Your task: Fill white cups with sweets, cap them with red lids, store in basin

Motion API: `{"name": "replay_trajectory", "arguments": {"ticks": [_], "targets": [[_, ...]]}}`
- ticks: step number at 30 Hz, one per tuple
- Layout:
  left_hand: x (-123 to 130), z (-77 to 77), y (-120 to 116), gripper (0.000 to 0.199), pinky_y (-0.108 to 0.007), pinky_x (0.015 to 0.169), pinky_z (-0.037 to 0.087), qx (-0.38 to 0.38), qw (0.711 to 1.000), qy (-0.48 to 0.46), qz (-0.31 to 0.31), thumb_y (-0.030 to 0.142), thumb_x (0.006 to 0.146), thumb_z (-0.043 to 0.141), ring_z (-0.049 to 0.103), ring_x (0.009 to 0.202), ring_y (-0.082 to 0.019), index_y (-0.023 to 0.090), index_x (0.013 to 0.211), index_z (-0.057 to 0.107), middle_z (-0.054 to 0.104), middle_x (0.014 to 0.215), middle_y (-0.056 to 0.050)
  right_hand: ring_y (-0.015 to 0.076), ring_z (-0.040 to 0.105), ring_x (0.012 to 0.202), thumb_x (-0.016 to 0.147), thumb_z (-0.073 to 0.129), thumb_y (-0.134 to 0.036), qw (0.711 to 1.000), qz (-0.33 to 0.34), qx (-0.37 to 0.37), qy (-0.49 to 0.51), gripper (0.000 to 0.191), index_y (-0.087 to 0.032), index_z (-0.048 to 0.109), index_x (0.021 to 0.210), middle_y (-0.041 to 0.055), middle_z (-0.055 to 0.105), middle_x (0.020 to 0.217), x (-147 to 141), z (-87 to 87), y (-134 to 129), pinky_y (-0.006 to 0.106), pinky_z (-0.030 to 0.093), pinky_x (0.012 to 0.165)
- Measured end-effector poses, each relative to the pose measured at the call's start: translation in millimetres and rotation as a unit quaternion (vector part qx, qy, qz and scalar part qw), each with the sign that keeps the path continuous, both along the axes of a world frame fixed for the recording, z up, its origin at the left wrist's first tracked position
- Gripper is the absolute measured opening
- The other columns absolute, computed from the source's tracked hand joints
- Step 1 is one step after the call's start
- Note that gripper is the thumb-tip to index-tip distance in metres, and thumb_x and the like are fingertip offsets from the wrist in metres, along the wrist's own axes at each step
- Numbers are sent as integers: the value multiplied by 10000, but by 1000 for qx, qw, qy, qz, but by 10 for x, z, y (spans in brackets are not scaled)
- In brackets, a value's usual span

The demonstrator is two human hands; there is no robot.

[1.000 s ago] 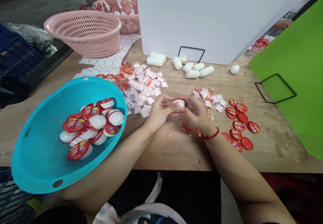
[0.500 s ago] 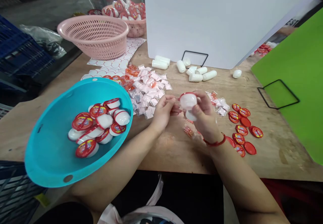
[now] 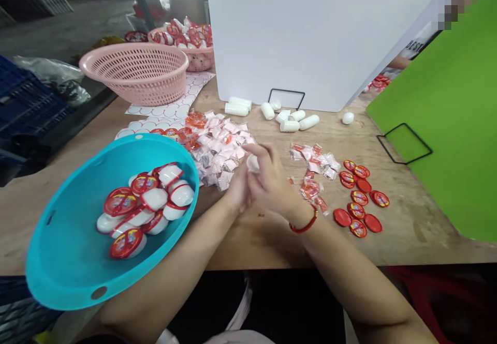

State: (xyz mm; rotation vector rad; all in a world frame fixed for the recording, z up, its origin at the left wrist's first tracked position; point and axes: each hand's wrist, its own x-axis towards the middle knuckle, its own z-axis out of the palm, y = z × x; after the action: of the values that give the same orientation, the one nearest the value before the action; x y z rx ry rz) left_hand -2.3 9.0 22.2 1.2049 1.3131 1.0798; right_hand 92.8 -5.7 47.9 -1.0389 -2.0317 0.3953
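The right hand [image 3: 272, 181] is cupping a small white capsule [image 3: 252, 163] against the left hand [image 3: 236, 191], its fingers [image 3: 264, 152] curling over the top and grasping it. Most of the capsule is hidden, so its lid cannot be made out, and the left fingers are tucked behind the right hand, so their grip cannot be told. The capsule is sitting above the worktop [image 3: 392, 240], between a pile of small sachets [image 3: 221, 152] and red lids [image 3: 359, 197]; a turquoise basin [image 3: 50, 277] is holding red-lidded capsules [image 3: 153, 199].
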Motion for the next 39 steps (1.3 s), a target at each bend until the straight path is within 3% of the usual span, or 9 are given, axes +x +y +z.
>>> {"name": "replay_trajectory", "arguments": {"ticks": [5,8,11,14,19,24,28,33,39], "targets": [[54,-99,10,312,-217,635,575,-142,901,-405,-53,488,939,634,698,660,-127,191,1035,649,722,791,-27,292,566,1215,866,666,-218,996,21,-55,-69,582,-249,480,1417,112,588,1304,566,-131,226,486,489,1054],[80,-184,33,353,-162,563,495,-153,909,-387,0,455,846,764,681,646,-93,208,995,561,725,887,-14,312,587,1184,876,694,-378,982,-129,-112,-83,478,-200,589,1307,154,586,1290,847,-237,406,498,480,1045],[73,-236,64,392,-153,549,446,-120,925,-358,38,449,825,785,682,672,-83,217,976,508,704,958,3,405,553,1230,786,781,-518,919,-301,-186,-175,689,-131,599,1326,247,549,1337,1032,-346,577,555,456,1033],[54,-254,85,412,-168,618,484,-92,927,-360,51,425,795,814,697,720,-92,220,965,501,645,885,45,448,538,1264,735,826,-556,890,-278,-223,-285,846,-111,563,1405,273,566,1377,1083,-387,641,545,451,1023],[27,-251,93,406,-211,660,530,-102,936,-332,49,440,818,785,719,768,-127,248,1080,541,658,924,27,328,684,1029,923,631,-305,892,-246,-216,-312,360,-151,698,1242,176,746,1100,1026,-308,547,391,497,856],[28,-257,99,334,-196,635,508,-89,944,-313,54,421,865,737,705,749,-117,243,1105,588,683,918,10,302,677,992,863,709,-439,902,-185,-199,-334,389,-159,738,1132,171,722,1117,961,-249,418,349,491,803],[30,-275,107,275,-217,701,538,-81,946,-309,49,369,872,732,699,760,-111,226,1076,615,679,941,6,288,698,914,883,605,-233,893,-220,-189,-344,209,-155,762,995,170,741,1031,888,-267,403,342,478,740],[31,-299,120,293,-248,792,560,-72,948,-309,35,340,846,753,691,801,-107,212,1083,635,663,1023,0,265,713,827,811,635,-192,927,-232,-229,-183,153,-166,765,889,114,775,878,909,-325,445,348,509,730],[70,-242,69,496,-266,927,535,-85,945,-313,-44,294,703,882,669,954,-120,196,1131,651,705,1070,-18,207,709,809,712,813,-366,927,-71,-273,247,262,-186,705,869,63,771,892,859,-405,388,355,571,774]]}}
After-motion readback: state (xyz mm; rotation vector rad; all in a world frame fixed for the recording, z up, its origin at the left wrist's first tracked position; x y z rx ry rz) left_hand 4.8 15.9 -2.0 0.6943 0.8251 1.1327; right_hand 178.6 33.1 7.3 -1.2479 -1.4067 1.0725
